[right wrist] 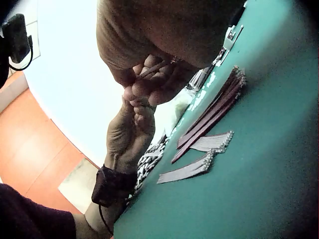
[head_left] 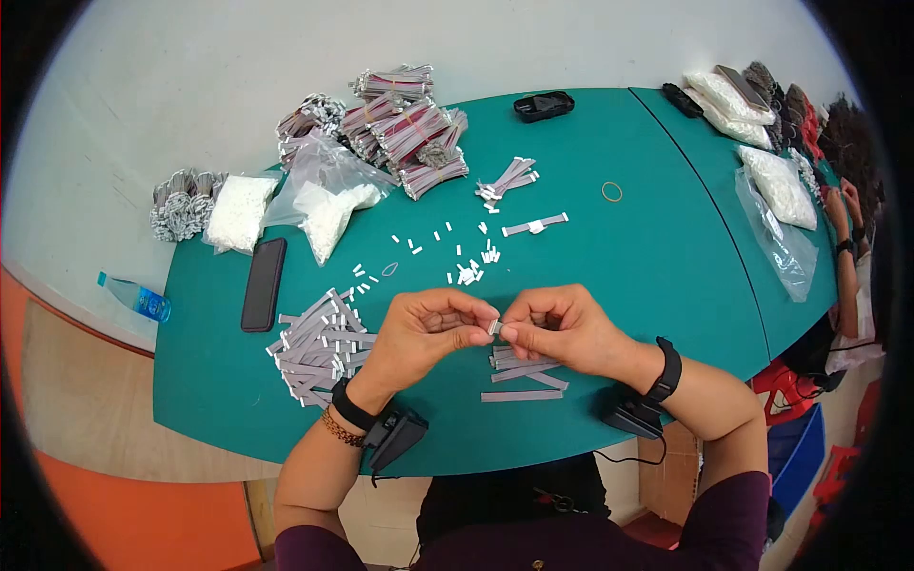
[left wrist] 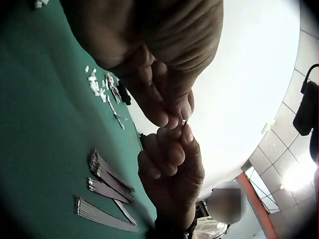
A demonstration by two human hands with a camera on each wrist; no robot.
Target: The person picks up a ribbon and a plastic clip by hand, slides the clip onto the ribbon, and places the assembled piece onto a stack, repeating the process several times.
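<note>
My left hand (head_left: pixel 428 328) and right hand (head_left: pixel 571 328) meet fingertip to fingertip over the table. Between them is the end of a short grey ribbon cable (head_left: pixel 495 326) with a small white connector piece. Left thumb and forefinger pinch the white end; the right thumb and forefinger pinch the cable, whose strip (right wrist: pixel 157 68) runs under the right fingers in the right wrist view. Fingers hide most of it. Under the right hand lie several loose ribbon cables (head_left: pixel 522 395). A heap of ribbon cables with white ends (head_left: pixel 319 352) lies beside the left forearm.
Loose white connectors (head_left: pixel 468 275) are scattered beyond the hands, near a small cable pile (head_left: pixel 511 179). Bundled cables (head_left: pixel 409 128), bags of white pieces (head_left: pixel 328 205) and a phone (head_left: pixel 264 285) stand at the back and left. Another person's hands (head_left: pixel 840 205) are at the right edge.
</note>
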